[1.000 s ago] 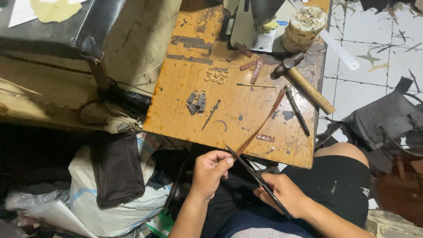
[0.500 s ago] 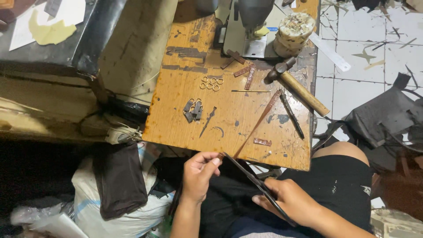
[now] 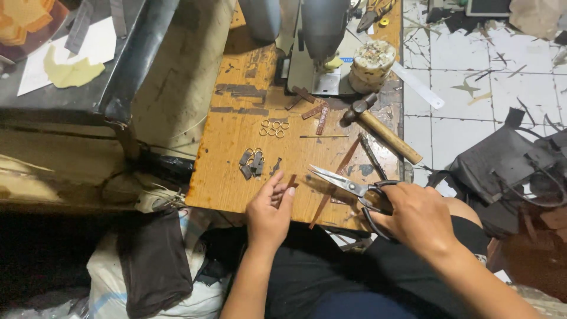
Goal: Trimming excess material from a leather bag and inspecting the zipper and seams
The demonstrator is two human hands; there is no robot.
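Since the earlier frame I saw the long strip gone; my right hand [image 3: 413,215] gripped scissors [image 3: 348,188], blades parted, over the wooden table [image 3: 236,147], while my left hand [image 3: 269,212] pinched a small brown strip [image 3: 291,181].

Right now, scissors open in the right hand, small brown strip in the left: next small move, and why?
Probably bring the scissors left to the brown strip. The right hand holds them with blades open, tips pointing at the strip but apart from it; the left hand pinches the strip above the wooden table.
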